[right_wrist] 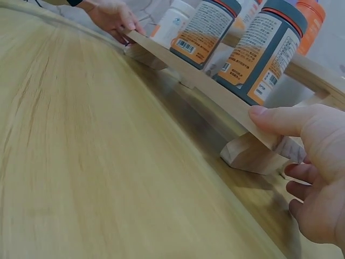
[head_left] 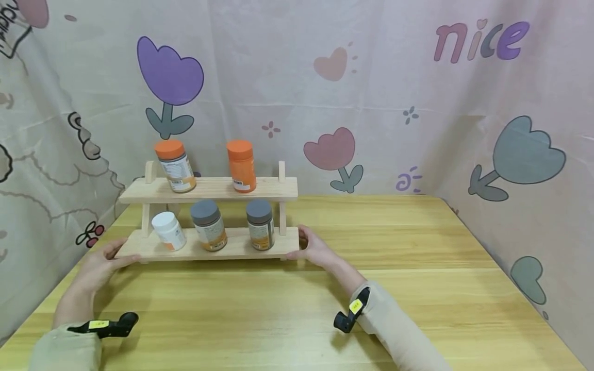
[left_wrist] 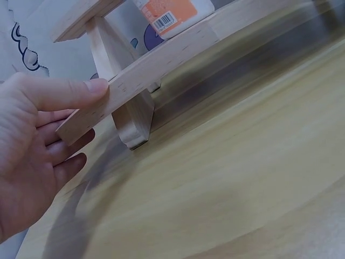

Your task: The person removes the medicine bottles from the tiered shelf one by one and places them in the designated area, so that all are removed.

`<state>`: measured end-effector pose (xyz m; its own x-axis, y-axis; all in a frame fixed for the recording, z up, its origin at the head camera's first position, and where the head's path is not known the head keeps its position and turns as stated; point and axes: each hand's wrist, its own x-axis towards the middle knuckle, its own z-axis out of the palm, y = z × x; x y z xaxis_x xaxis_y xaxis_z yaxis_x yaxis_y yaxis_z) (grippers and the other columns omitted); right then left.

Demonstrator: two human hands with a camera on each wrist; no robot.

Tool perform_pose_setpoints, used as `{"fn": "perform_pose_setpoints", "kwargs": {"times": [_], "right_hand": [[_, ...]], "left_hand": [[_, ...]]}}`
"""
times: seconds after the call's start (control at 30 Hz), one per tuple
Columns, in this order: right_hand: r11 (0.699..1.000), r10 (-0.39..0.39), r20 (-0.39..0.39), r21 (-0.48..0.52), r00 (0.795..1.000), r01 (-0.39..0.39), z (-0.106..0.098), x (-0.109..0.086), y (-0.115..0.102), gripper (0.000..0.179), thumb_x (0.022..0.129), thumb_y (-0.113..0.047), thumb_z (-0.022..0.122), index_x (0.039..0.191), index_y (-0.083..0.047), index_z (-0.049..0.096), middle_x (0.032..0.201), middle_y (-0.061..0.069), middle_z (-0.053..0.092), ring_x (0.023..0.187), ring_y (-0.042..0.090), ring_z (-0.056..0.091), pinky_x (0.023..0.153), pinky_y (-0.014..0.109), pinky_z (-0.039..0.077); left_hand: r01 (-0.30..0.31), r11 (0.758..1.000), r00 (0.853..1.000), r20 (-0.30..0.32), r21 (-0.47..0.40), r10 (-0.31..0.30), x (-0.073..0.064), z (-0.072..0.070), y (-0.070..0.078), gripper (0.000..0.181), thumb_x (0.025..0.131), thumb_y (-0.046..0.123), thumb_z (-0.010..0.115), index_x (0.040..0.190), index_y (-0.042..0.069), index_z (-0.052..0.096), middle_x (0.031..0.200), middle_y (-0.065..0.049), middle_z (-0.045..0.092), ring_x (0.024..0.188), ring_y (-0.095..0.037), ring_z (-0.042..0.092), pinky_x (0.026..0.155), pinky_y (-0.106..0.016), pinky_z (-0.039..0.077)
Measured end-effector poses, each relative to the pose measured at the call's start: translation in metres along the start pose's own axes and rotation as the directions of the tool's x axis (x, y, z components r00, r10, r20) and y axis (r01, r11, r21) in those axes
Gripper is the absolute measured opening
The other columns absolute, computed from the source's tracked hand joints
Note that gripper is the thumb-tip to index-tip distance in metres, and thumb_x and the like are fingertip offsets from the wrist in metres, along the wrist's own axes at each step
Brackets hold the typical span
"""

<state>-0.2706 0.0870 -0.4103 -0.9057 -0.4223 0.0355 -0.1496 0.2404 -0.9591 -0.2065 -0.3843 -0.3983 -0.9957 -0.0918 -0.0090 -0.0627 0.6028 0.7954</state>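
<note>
A two-tier wooden display rack [head_left: 209, 189] stands at the back left of the table. My left hand [head_left: 99, 268] grips the left end of its lower board, thumb on the front edge and fingers behind the end, as the left wrist view shows. At the opposite end my right hand [head_left: 316, 249] holds the same board, its thumb [right_wrist: 275, 117] along the front edge. On the lower tier are a white bottle [head_left: 169, 231] and two grey-lidded jars, one mid-board [head_left: 209, 225] and one further right [head_left: 260, 225]. Up top sit an orange-lidded jar [head_left: 175, 166] and an orange bottle [head_left: 242, 166].
The wood-grain table [head_left: 417, 268] extends in front and to the right of the rack. A printed cloth [head_left: 278, 62] with flowers hangs close behind it and along both sides. Each forearm wears a small black wrist camera, such as the one on the right [head_left: 351, 312].
</note>
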Motion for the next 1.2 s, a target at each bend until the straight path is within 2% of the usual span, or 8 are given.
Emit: {"fn": "perform_pose_setpoints", "kwargs": {"times": [0.17,0.27,0.5,0.57,0.7,0.8,1.0,1.2], "right_hand": [[1.0,0.018,-0.006,-0.003,1.0,-0.018,-0.006,-0.007,0.004,0.086,0.074,-0.008,0.077,0.142,0.003,0.026,0.133,0.017,0.046,0.12,0.032,0.044,0.105,0.049,0.028],[1.0,0.031,-0.014,-0.003,0.999,-0.031,-0.011,-0.012,0.005,0.088,0.073,-0.006,0.077,0.142,0.003,0.025,0.134,0.017,0.045,0.12,0.033,0.043,0.105,0.049,0.029],[0.998,0.047,-0.039,-0.032,0.998,-0.048,-0.022,-0.023,0.007,0.093,0.071,-0.01,0.079,0.144,0.002,0.023,0.135,0.016,0.044,0.124,0.032,0.04,0.106,0.05,0.025],[0.998,0.047,-0.042,-0.029,0.998,-0.048,-0.026,-0.026,0.008,0.092,0.072,-0.009,0.078,0.144,0.002,0.023,0.135,0.016,0.044,0.124,0.032,0.04,0.106,0.05,0.026],[0.999,0.042,-0.048,-0.028,0.998,-0.043,-0.033,-0.031,0.01,0.09,0.073,-0.009,0.078,0.144,0.003,0.023,0.134,0.017,0.045,0.124,0.032,0.04,0.106,0.05,0.027],[0.998,0.048,-0.044,-0.036,0.998,-0.05,-0.038,-0.034,0.01,0.092,0.073,-0.01,0.078,0.144,0.003,0.022,0.136,0.017,0.043,0.125,0.033,0.039,0.106,0.049,0.026],[0.998,0.058,-0.039,-0.037,0.998,-0.06,-0.048,-0.04,0.011,0.094,0.073,-0.011,0.078,0.144,0.004,0.019,0.139,0.019,0.039,0.128,0.035,0.035,0.108,0.05,0.022],[0.997,0.066,-0.025,-0.036,0.997,-0.067,-0.06,-0.047,0.015,0.093,0.075,-0.012,0.076,0.145,0.005,0.017,0.141,0.022,0.036,0.131,0.037,0.031,0.108,0.05,0.02]], "left_hand": [[-0.041,0.999,0.999,0.009,0.003,0.041,-0.002,0.007,-0.002,0.077,0.09,0.031,0.061,0.142,-0.011,0.021,0.14,-0.029,0.032,0.09,0.018,0.034,0.07,-0.004,0.031],[-0.043,0.999,0.999,0.026,0.004,0.043,-0.002,0.009,0.001,0.078,0.091,0.031,0.06,0.142,-0.01,0.019,0.142,-0.031,0.029,0.101,0.012,0.038,0.071,-0.003,0.031],[-0.039,0.999,0.998,0.048,0.026,0.038,-0.003,0.014,0.012,0.079,0.091,0.033,0.059,0.143,-0.01,0.018,0.142,-0.036,0.023,0.129,-0.035,0.03,0.073,0.0,0.029],[-0.05,0.998,0.997,0.057,0.026,0.049,-0.003,0.016,0.015,0.078,0.091,0.033,0.059,0.142,-0.011,0.019,0.141,-0.036,0.024,0.127,-0.036,0.032,0.08,-0.003,0.031],[-0.072,0.997,0.996,0.049,0.019,0.071,-0.001,0.021,0.018,0.076,0.09,0.031,0.061,0.14,-0.011,0.024,0.139,-0.035,0.03,0.109,-0.003,0.044,0.079,-0.005,0.033],[-0.084,0.996,0.995,0.045,0.005,0.084,0.0,0.024,0.02,0.075,0.089,0.031,0.063,0.139,-0.012,0.026,0.138,-0.035,0.031,0.099,0.008,0.042,0.073,-0.003,0.033],[-0.102,0.995,0.994,0.048,-0.014,0.102,0.0,0.03,0.025,0.072,0.089,0.028,0.064,0.138,-0.012,0.029,0.137,-0.035,0.033,0.103,0.006,0.044,0.073,-0.003,0.035],[-0.113,0.993,0.991,0.073,-0.024,0.114,0.001,0.036,0.032,0.069,0.089,0.025,0.064,0.137,-0.012,0.031,0.137,-0.033,0.035,0.122,-0.017,0.043,0.075,-0.003,0.036]]}}
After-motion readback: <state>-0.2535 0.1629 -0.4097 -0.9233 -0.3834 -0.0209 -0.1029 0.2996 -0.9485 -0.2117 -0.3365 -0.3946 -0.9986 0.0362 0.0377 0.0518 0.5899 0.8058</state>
